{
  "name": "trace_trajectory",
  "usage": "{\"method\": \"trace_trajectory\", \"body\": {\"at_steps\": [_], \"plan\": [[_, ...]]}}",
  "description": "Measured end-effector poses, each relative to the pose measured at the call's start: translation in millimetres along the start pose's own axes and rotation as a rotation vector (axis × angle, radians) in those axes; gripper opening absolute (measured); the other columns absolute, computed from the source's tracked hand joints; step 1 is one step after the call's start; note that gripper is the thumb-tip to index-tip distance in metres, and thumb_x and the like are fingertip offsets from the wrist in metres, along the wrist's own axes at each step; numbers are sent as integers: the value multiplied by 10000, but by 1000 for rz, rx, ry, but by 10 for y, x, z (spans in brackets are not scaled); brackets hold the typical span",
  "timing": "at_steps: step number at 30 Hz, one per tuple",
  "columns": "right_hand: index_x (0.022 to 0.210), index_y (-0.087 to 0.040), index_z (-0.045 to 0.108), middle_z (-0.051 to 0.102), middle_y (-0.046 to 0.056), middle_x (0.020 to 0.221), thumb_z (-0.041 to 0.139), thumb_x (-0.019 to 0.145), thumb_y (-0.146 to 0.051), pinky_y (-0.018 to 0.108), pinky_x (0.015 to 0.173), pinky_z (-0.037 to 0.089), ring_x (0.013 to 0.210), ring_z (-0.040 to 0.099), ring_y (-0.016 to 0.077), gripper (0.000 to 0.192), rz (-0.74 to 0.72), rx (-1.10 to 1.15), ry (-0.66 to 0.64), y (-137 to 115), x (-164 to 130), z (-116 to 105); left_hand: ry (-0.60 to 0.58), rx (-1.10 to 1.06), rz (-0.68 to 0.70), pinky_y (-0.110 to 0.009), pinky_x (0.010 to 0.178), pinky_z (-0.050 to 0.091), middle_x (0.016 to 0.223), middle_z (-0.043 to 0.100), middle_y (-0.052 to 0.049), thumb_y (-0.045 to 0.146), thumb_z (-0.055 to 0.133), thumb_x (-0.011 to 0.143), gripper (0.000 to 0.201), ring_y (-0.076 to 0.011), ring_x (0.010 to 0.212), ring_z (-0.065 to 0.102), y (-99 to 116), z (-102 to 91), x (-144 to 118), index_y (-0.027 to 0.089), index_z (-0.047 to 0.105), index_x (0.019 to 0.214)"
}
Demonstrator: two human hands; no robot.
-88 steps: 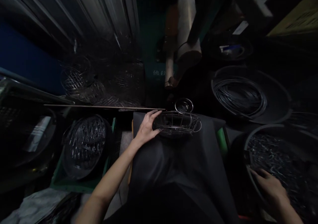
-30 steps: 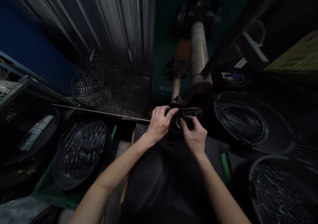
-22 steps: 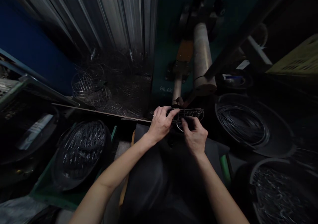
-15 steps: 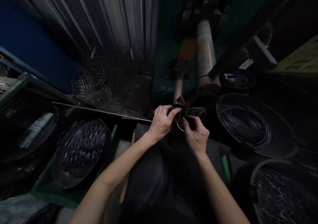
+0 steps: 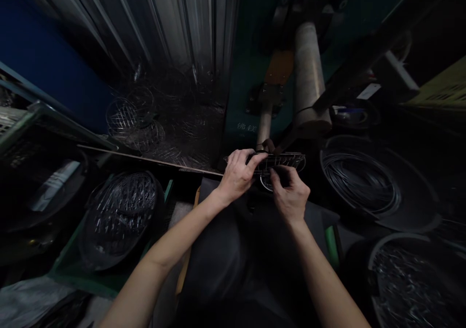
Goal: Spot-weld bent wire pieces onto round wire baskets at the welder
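Dim and crowded, the workplace has a green machine (image 5: 251, 85) with a pale cylinder (image 5: 309, 75) in front, a tub of coiled wire (image 5: 360, 177) on the right and a basin of wire pieces (image 5: 120, 216) on the left. Close together under the cylinder, the left hand (image 5: 238, 175) grips the left end of a wire basket (image 5: 282, 162) while the right hand (image 5: 289, 197) pinches its near rim. With fingers this near the machine's tip, they could get nipped, or the light basket could twist loose.
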State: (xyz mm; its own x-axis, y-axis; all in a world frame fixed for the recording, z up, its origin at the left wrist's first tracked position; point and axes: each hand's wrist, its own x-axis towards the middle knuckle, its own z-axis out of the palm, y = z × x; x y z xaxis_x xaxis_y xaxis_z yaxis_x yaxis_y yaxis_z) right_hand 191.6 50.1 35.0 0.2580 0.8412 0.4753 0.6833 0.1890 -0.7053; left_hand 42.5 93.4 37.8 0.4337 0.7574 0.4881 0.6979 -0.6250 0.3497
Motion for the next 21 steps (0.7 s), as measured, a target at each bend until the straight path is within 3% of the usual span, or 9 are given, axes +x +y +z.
{"method": "trace_trajectory", "body": {"at_steps": [11, 15, 18, 21], "plan": [[921, -178, 610, 684, 58, 862, 483, 898, -352, 284, 698, 512, 736, 636, 158, 216, -30, -40, 9, 22, -36, 66, 46, -6, 65, -355, 893, 432, 1125, 519, -88, 138, 596, 787, 480, -212, 1023, 506, -86, 24, 34, 213, 472, 1244], [944, -171, 611, 682, 77, 916, 466, 903, -332, 298, 758, 515, 830, 643, 170, 221, -46, -22, 6, -42, -23, 71, 55, -9, 70, -352, 868, 437, 1125, 521, -84, 113, 599, 771, 517, -214, 1026, 512, -118, 51, 55, 222, 444, 1252], [1041, -177, 608, 670, 81, 1006, 508, 878, -360, 327, 821, 510, 902, 637, 181, 264, 7, -29, 65, -22, -122, -265, 89, -40, 75, -361, 876, 435, 1146, 519, -93, 114, 611, 756, 541, -217, 1046, 510, -103, 34, 33, 198, 414, 1253], [1049, -198, 617, 660, 94, 1019, 547, 823, -443, 420, 885, 482, 952, 626, 237, 340, 228, -204, 177, 295, -467, -988, 83, -116, 95, -355, 876, 430, 1140, 539, -90, 112, 608, 749, 518, -208, 1046, 514, -12, -76, -80, 188, 417, 1225]]}}
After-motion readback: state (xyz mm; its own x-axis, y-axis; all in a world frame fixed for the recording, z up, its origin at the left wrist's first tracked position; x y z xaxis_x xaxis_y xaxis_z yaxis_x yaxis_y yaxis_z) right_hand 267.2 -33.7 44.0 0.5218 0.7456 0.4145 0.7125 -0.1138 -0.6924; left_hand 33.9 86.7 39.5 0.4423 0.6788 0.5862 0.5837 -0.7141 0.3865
